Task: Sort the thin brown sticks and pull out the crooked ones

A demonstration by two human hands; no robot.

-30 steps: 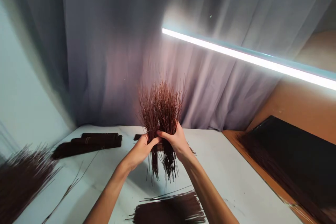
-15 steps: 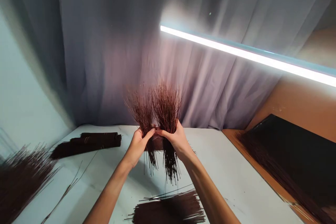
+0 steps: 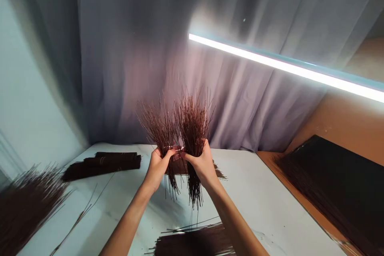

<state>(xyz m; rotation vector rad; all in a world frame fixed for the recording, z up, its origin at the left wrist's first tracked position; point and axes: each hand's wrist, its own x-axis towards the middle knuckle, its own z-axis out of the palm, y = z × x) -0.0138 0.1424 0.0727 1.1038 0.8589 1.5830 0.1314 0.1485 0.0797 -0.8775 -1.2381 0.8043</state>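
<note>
left hand [image 3: 156, 167] fingers clamp left stick bunch [image 3: 160, 128] | right hand [image 3: 201, 164] fingers clamp right stick bunch [image 3: 193, 126], mid-frame above counter [image 3: 264, 204] | flat stick pile [image 3: 195, 242] bottom centre | bundles [image 3: 102, 164] left | curtain [image 3: 240, 100] behind

The sticks [image 3: 180, 128] in both hands were reddish-brown; those [image 3: 102, 164] left of the left hand [image 3: 157, 166] dark brown, the table [image 3: 264, 204] beneath white.
</note>
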